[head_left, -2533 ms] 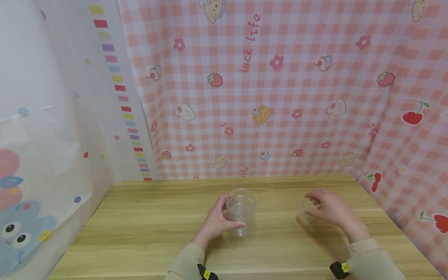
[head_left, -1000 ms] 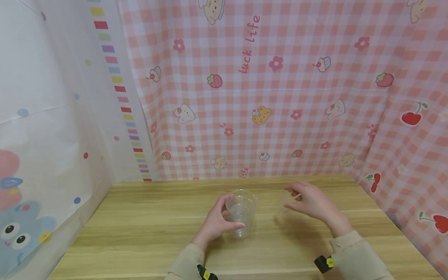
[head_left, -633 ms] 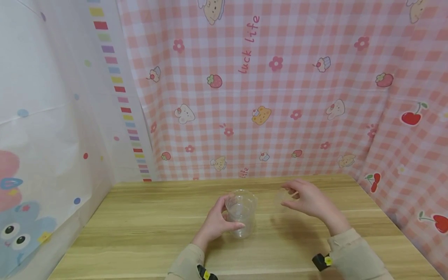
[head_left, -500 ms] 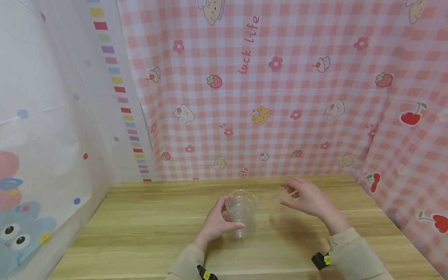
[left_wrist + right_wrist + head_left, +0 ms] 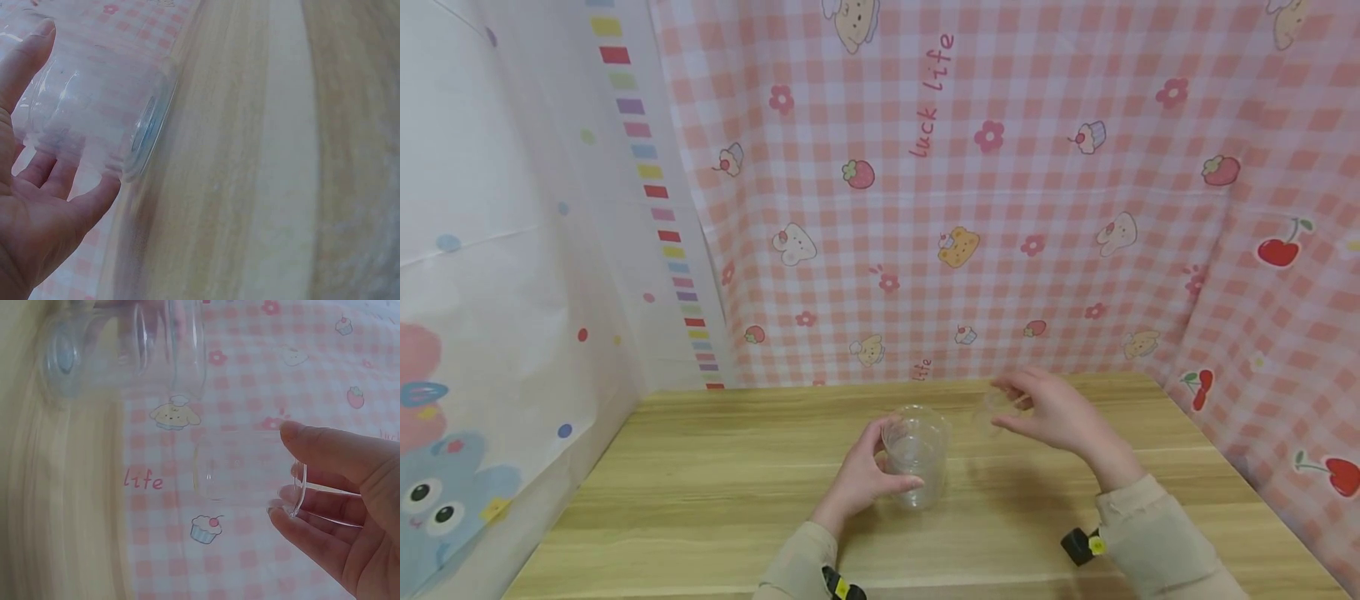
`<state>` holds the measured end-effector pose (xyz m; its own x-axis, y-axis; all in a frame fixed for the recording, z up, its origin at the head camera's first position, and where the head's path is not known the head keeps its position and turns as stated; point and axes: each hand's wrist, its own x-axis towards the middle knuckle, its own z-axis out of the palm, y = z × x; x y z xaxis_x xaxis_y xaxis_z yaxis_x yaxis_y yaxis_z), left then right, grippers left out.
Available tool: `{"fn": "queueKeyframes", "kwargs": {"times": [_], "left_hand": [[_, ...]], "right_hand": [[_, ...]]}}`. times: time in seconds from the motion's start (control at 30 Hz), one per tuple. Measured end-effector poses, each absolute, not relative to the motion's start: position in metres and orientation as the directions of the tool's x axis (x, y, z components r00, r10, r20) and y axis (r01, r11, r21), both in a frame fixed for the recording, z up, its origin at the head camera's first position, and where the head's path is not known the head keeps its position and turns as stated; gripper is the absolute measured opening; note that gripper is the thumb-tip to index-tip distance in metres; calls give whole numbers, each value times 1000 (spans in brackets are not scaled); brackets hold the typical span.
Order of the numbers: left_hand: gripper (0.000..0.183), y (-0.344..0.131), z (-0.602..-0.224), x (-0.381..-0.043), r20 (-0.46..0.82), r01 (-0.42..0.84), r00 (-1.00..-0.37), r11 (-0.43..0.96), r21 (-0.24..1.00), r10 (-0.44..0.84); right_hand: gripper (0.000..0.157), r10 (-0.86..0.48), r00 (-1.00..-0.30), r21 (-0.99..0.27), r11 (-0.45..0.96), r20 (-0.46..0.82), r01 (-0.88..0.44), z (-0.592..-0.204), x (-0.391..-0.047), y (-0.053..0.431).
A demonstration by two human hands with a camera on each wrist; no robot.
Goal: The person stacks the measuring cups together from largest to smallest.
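Note:
A large clear plastic cup (image 5: 927, 462) stands upright on the wooden table, its mouth facing up. My left hand (image 5: 859, 483) holds it from the left, thumb at the near side and fingers round the far side. Ring lines show within its wall; I cannot tell whether another cup is nested inside. To the right, above the table, my right hand (image 5: 1054, 414) pinches a smaller clear cup (image 5: 240, 465) near its rim, between thumb and fingers. That small cup is faint in the head view, and apart from the large one.
The wood-grain table (image 5: 715, 475) reaches back to a pink checked cloth (image 5: 880, 217) hung behind it. More checked cloth (image 5: 1285, 333) with cherries hangs at the right. A white printed sheet (image 5: 512, 275) hangs on the left. Both wrists carry black straps.
My right hand has moved left and slightly away from me with the small cup, nearer the large cup. The left hand and large cup have stayed in place.

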<state>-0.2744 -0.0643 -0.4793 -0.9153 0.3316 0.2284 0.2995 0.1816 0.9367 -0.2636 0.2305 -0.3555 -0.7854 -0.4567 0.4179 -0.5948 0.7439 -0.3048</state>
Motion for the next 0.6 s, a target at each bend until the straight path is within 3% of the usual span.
{"fn": "queueKeyframes", "kwargs": {"times": [0.3, 0.6], "left_hand": [[90, -64, -480, -275, 232, 302, -913, 172, 938, 334], [91, -65, -480, -275, 232, 299, -913, 161, 941, 336]], "right_hand": [[47, -461, -781, -344, 715, 422, -608, -346, -263, 223], [48, -487, -747, -300, 706, 453, -642, -337, -261, 212]]}}
